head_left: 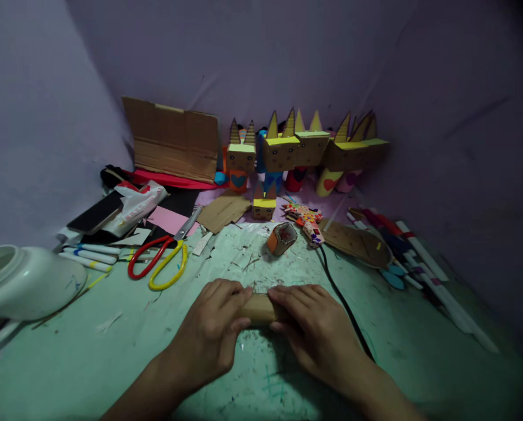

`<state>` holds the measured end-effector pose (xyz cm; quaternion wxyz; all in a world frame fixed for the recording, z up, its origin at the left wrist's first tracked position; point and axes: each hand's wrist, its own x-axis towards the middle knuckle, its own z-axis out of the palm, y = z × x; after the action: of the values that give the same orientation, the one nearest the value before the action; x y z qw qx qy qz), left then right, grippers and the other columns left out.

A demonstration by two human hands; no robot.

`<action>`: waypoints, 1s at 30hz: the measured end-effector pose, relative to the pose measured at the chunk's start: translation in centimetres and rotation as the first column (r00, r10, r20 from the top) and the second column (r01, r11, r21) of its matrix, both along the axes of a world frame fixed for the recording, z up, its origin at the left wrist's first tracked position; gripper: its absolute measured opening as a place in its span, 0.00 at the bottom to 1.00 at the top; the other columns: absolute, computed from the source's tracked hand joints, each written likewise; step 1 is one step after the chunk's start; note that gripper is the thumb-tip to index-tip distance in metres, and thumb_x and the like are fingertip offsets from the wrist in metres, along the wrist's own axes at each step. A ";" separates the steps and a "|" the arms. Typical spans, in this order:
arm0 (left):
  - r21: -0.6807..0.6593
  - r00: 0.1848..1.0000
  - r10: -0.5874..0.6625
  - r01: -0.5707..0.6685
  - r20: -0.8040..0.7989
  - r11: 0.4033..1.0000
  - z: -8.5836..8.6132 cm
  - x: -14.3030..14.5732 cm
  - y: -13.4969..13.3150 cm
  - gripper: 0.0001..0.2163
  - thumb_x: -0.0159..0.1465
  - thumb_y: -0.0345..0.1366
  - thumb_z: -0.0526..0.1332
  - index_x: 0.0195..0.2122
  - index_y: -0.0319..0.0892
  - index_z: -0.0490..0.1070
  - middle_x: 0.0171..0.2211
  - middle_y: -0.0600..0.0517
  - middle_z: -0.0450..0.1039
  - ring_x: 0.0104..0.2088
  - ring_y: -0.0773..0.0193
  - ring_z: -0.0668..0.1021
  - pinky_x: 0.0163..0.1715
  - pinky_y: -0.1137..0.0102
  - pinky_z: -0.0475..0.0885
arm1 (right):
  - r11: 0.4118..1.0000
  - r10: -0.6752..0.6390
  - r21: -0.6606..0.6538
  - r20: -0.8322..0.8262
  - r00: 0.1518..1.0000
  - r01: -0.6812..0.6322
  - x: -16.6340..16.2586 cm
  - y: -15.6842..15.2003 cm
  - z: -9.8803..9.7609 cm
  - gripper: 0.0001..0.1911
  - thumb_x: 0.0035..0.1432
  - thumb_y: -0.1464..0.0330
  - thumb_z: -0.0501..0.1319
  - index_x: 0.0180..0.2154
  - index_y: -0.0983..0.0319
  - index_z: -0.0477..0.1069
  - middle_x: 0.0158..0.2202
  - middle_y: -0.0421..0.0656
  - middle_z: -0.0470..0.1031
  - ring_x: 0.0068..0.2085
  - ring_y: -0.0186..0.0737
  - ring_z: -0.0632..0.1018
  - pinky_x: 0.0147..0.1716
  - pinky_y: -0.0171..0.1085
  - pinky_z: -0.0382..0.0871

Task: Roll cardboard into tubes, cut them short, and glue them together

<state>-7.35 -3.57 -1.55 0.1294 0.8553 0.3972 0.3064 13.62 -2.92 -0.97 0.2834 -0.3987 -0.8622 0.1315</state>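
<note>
Spreading under everything, the pale green table (125, 362) was littered with scraps; clock directions here were taken from the cardboard piece in the hands. A brown cardboard panel (173, 143) leaned upright at eleven o'clock, and a white container (37, 280) lay tipped at nine. Horned cardboard figures (281, 155) stood crowded between twelve and one, at the purple backdrop (261, 58). A bundle of markers (414, 263) stretched between two and three. At the nine o'clock end, the left hand (212, 324) was curled closed on the cardboard piece (261, 310); at three, the right hand (318, 324) gripped the other end likewise, thumbs on the near side. Scissors (179, 237) with red and yellow handles lay at ten. At one rested a flower-patterned tool (310, 223), its black cable (331, 275) running close past the right hand and down behind that forearm. A small horned figure (265, 209) sat at twelve, and an orange tube (273, 241) lay just past twelve, in the way between the hands and the figures.
</note>
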 end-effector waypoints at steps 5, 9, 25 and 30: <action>0.124 0.999 -0.021 0.016 0.032 0.992 -0.5 0.1 -0.4 0.17 0.60 0.22 0.54 0.51 0.35 0.63 0.42 0.42 0.67 0.42 0.56 0.69 0.40 0.57 0.70 | 0.978 -0.039 0.207 -0.001 0.999 0.038 -0.1 -0.7 -1.1 0.16 0.58 0.72 0.56 0.49 0.64 0.68 0.43 0.47 0.79 0.41 0.46 0.78 0.38 0.45 0.68; 0.179 0.999 -0.029 0.023 0.030 0.984 -0.5 0.1 -0.4 0.17 0.59 0.22 0.54 0.51 0.35 0.64 0.40 0.42 0.69 0.40 0.56 0.71 0.38 0.58 0.70 | 0.953 -0.058 0.296 -0.005 0.998 0.056 -0.2 -0.8 -1.6 0.15 0.58 0.72 0.56 0.47 0.64 0.70 0.42 0.46 0.80 0.40 0.45 0.79 0.37 0.43 0.68; -0.409 0.499 0.594 -0.436 0.631 0.802 -0.5 -2.9 0.3 0.18 0.67 0.44 0.48 0.46 0.37 0.69 0.40 0.45 0.73 0.36 0.61 0.75 0.34 0.69 0.71 | 0.908 -0.077 0.413 0.009 0.997 0.067 -0.3 -1.1 -2.0 0.14 0.58 0.72 0.55 0.46 0.63 0.72 0.40 0.45 0.81 0.39 0.44 0.81 0.37 0.44 0.71; -0.336 0.729 0.426 -0.279 0.536 0.900 0.2 -2.6 0.0 0.14 0.62 0.41 0.55 0.43 0.39 0.73 0.40 0.45 0.75 0.38 0.58 0.76 0.36 0.66 0.71 | 0.896 -0.059 0.443 0.040 0.997 0.035 -0.2 -1.1 -2.1 0.14 0.57 0.73 0.56 0.46 0.65 0.72 0.40 0.47 0.81 0.39 0.45 0.81 0.35 0.44 0.72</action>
<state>-9.99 -3.62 -1.39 0.2857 0.6016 0.5249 0.5301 13.40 -4.01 -3.05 0.3471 -0.3480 -0.8667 -0.0849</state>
